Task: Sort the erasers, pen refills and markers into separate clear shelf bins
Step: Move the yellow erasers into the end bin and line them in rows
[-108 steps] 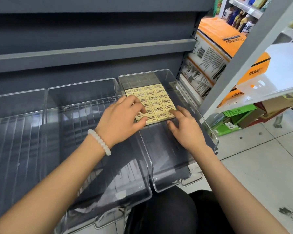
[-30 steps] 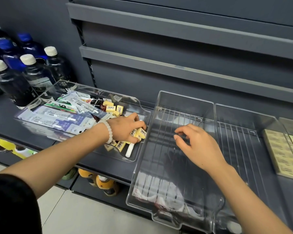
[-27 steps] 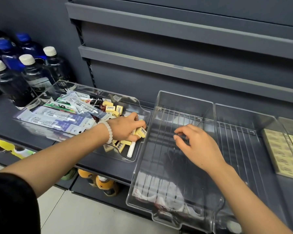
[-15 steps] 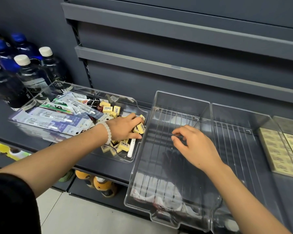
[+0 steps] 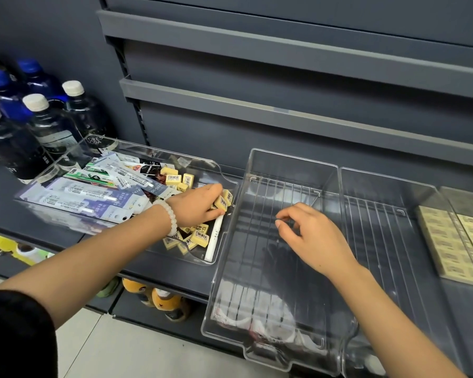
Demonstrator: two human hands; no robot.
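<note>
At right edge of the mixed bin (image 5: 153, 159), your left hand (image 5: 197, 205) now pinches several erasers (image 5: 223, 201), lifted since a second ago; right hand (image 5: 309, 236) hovers loosely curled, holding nothing, over the bare middle bin (image 5: 292, 162). Transfer looks next.

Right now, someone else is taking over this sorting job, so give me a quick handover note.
Left hand: grips yellow erasers in the mixed bin.
Right hand: holds nothing, fingers loosely curled over the empty middle bin.
Done: a neat block of sorted erasers lies in the far right bin.
Left: loose erasers, packaged refills and a white marker remain mixed.
</note>
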